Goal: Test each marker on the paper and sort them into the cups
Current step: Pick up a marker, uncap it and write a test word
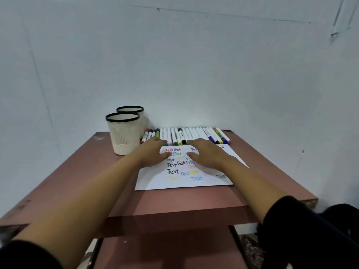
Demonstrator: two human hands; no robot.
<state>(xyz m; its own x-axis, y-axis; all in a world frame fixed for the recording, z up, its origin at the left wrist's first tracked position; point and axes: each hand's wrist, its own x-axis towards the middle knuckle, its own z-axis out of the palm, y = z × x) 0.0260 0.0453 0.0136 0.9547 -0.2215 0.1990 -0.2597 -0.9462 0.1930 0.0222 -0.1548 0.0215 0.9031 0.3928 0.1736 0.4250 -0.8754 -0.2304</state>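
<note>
A row of several white markers (191, 133) with coloured caps lies along the table's far edge by the wall. In front of it lies a white paper (165, 181) covered with the word "Test" in several colours. Two cream cups with black rims stand at the far left, the nearer cup (124, 133) in front of the farther cup (134, 111). My left hand (153, 152) and my right hand (206, 152) both lie flat over the paper's far part, fingers straight, fingertips near the marker caps. Neither hand holds anything.
The reddish-brown table (81, 171) stands against a pale wall (174, 65). A lower shelf (165, 249) shows beneath the front edge. Black sleeves cover both upper forearms.
</note>
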